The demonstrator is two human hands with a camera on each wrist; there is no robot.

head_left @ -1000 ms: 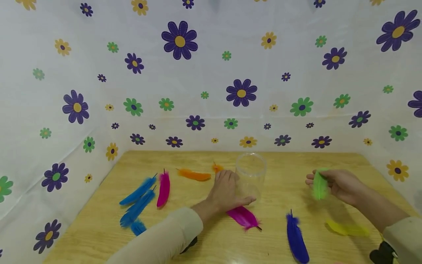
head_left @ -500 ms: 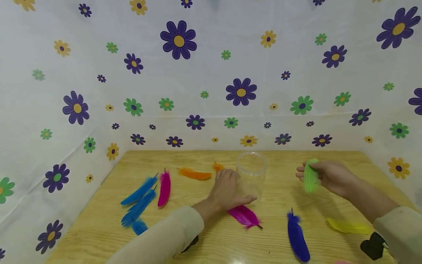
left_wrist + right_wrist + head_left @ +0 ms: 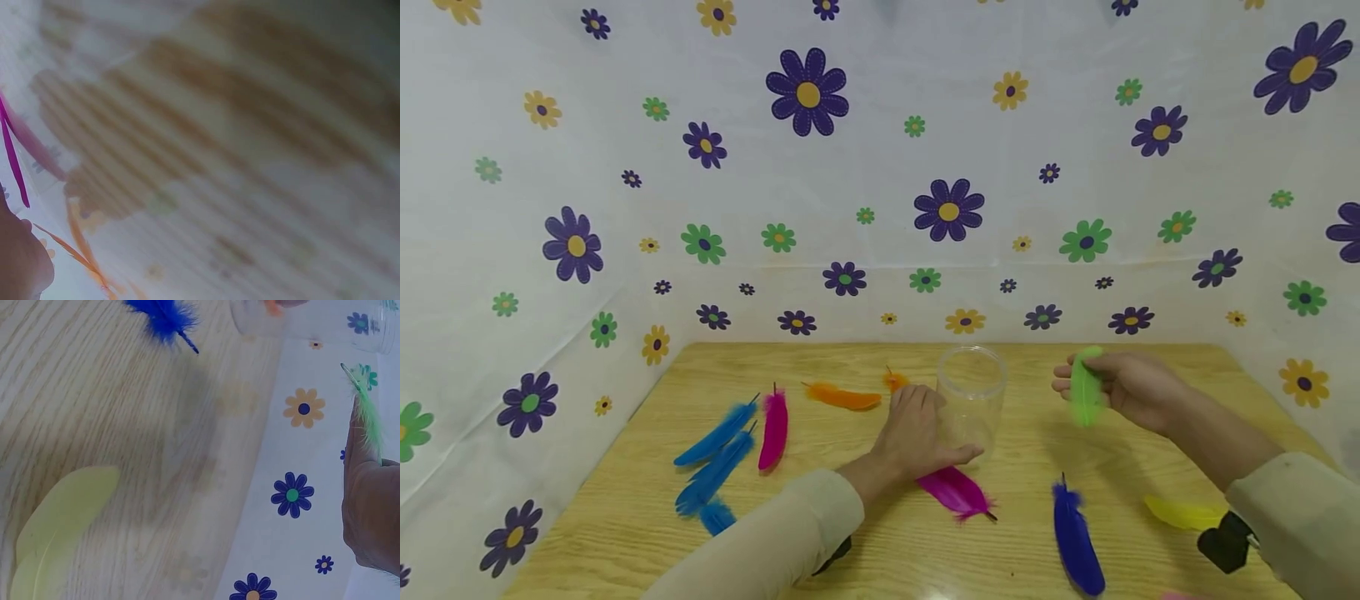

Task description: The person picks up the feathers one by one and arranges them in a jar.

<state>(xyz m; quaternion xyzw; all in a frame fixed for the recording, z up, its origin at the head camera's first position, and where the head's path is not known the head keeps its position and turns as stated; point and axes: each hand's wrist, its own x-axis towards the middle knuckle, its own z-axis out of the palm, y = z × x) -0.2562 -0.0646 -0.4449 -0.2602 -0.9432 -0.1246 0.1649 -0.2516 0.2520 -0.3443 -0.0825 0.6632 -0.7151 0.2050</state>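
A clear plastic jar (image 3: 973, 392) stands upright on the table. My left hand (image 3: 913, 433) holds it low on its left side, thumb across the front. In the right hand (image 3: 1138, 392) a light green feather (image 3: 1086, 387) is pinched between thumb and fingers, raised above the table to the right of the jar. The right wrist view shows the quill of this green feather (image 3: 369, 419) pointing up beside the jar (image 3: 312, 325). A magenta feather (image 3: 957, 493) lies in front of the left hand, and an orange tuft (image 3: 895, 381) shows just behind it.
Blue feathers (image 3: 715, 471), a pink feather (image 3: 773, 432) and an orange feather (image 3: 844, 397) lie on the left. A dark blue feather (image 3: 1077, 542) and a yellow feather (image 3: 1183, 512) lie at the front right. A flowered cloth (image 3: 865, 150) surrounds the wooden table (image 3: 625, 517).
My right hand has moved left and slightly away from me, bringing the green feather closer to the jar. The left hand and the jar have stayed in place.
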